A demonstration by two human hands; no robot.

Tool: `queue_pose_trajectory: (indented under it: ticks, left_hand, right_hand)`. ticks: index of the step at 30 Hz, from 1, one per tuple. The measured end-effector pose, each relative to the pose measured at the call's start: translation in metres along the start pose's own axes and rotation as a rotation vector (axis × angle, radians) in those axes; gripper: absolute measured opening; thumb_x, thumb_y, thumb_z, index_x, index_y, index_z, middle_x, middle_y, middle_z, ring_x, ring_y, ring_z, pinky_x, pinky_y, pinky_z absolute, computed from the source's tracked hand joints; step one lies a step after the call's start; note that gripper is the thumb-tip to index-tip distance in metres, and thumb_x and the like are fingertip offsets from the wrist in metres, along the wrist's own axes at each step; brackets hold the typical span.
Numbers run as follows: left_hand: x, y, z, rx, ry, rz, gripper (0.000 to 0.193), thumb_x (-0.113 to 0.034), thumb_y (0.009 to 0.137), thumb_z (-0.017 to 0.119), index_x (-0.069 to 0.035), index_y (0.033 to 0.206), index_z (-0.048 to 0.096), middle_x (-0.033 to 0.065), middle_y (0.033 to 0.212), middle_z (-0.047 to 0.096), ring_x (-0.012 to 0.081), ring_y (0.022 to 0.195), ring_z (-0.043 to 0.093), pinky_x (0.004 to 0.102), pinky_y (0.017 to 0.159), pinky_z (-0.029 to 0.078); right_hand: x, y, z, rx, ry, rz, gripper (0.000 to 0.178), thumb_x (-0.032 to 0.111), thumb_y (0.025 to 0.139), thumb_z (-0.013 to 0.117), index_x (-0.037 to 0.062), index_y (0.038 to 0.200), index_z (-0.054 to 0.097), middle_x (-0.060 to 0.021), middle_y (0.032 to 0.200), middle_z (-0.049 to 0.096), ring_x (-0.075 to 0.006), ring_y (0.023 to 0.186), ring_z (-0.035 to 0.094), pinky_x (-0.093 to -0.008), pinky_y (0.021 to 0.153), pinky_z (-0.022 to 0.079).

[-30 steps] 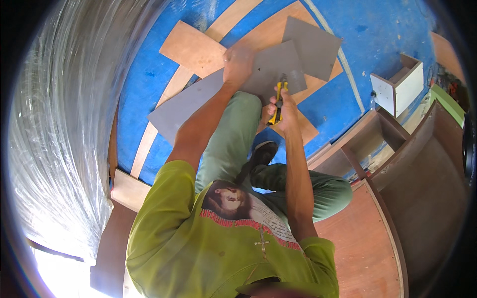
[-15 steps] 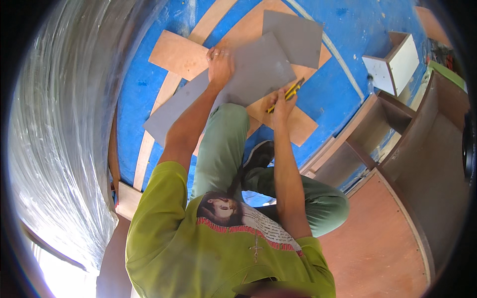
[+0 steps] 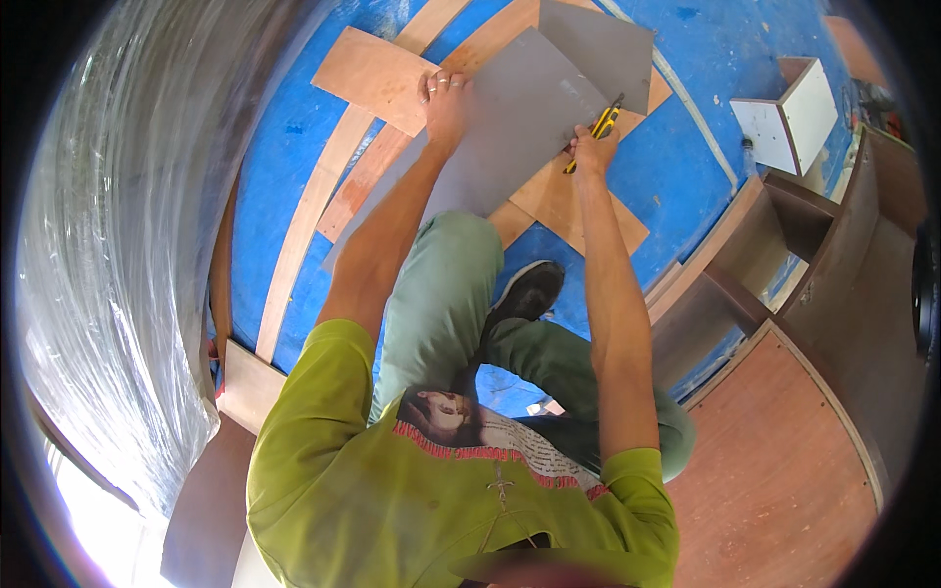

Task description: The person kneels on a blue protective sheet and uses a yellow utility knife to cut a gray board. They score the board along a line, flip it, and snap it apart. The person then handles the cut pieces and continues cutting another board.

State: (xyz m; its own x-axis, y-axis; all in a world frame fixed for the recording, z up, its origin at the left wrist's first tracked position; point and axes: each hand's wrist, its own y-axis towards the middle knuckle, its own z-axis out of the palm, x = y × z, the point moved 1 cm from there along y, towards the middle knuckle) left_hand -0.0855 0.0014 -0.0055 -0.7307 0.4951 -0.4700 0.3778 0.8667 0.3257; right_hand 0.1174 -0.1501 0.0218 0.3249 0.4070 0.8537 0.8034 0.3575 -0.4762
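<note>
A large grey sheet (image 3: 520,118) lies slanted across several wooden boards in front of my knee. My left hand (image 3: 448,110), rings on its fingers, is closed at the sheet's left edge, beside a short wooden board (image 3: 377,76). In my right hand (image 3: 595,154) is a yellow and black utility knife (image 3: 607,122), its tip pointing away from me. That hand is at the sheet's right corner, over another wooden board (image 3: 578,211). A second grey piece (image 3: 613,49) lies partly beneath the large sheet at the far side.
Blue sheeting (image 3: 686,186) covers the floor. At right stand a white open box (image 3: 789,122) and a brown compartmented cabinet frame (image 3: 750,250). A reddish-brown panel (image 3: 784,421) is near right. Clear plastic wrap (image 3: 127,265) hangs along the left.
The large grey sheet has turned and shifted slightly away from me. My right hand, still holding the knife, has moved away and right to the sheet's corner. The view has shifted a little.
</note>
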Motion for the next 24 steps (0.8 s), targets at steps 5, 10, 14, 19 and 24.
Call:
queue_pose_trajectory:
  ticks: [5, 10, 14, 19, 24]
  left_hand:
    - [-0.003, -0.001, -0.002, 0.058, 0.062, 0.006, 0.02, -0.021, 0.096, 0.057, -0.007, 0.108, 0.064, 0.0131, 0.113, 0.061, 0.0323, 0.118, 0.051, 0.0504, 0.115, 0.027]
    - [-0.007, 0.004, -0.004, 0.072, 0.083, 0.016, 0.022, -0.021, 0.096, 0.058, -0.007, 0.111, 0.064, 0.0119, 0.115, 0.06, 0.032, 0.12, 0.05, 0.0504, 0.116, 0.026]
    - [-0.005, -0.004, -0.008, 0.123, 0.043, -0.017, 0.028, -0.025, 0.097, 0.055, -0.008, 0.118, 0.062, 0.0088, 0.127, 0.057, 0.0282, 0.13, 0.044, 0.0518, 0.12, 0.019]
    - [0.004, -0.024, -0.02, 0.066, 0.043, 0.021, 0.03, -0.03, 0.098, 0.054, -0.014, 0.122, 0.062, 0.0028, 0.136, 0.054, 0.0228, 0.139, 0.037, 0.0547, 0.122, 0.014]
    - [0.005, -0.028, -0.021, 0.156, 0.109, 0.028, 0.028, -0.033, 0.1, 0.053, -0.023, 0.124, 0.063, -0.0015, 0.138, 0.054, 0.0196, 0.14, 0.036, 0.0554, 0.122, 0.01]
  right_hand:
    - [-0.008, 0.0, 0.002, 0.014, -0.066, 0.01, 0.034, 0.002, 0.085, 0.067, 0.0037, 0.11, 0.044, -0.0084, 0.086, 0.057, -0.0167, 0.057, 0.058, -0.032, 0.054, 0.05]
    - [-0.01, 0.003, 0.004, -0.018, -0.195, 0.021, 0.038, 0.005, 0.086, 0.068, 0.0009, 0.115, 0.044, -0.0103, 0.086, 0.059, -0.0193, 0.061, 0.061, -0.0347, 0.057, 0.051]
    - [-0.016, 0.006, -0.002, 0.004, -0.249, -0.055, 0.043, 0.008, 0.086, 0.068, -0.0007, 0.121, 0.044, -0.0124, 0.087, 0.06, -0.0214, 0.063, 0.063, -0.0362, 0.059, 0.052]
    - [-0.029, -0.006, -0.006, 0.05, -0.4, -0.112, 0.046, 0.015, 0.088, 0.069, -0.002, 0.123, 0.045, -0.0177, 0.093, 0.064, -0.0321, 0.075, 0.066, -0.0433, 0.073, 0.052]
    - [-0.014, -0.047, 0.002, 0.06, -0.553, -0.558, 0.043, 0.033, 0.099, 0.057, -0.0007, 0.124, 0.049, -0.0232, 0.097, 0.066, -0.0399, 0.082, 0.066, -0.0485, 0.079, 0.05]
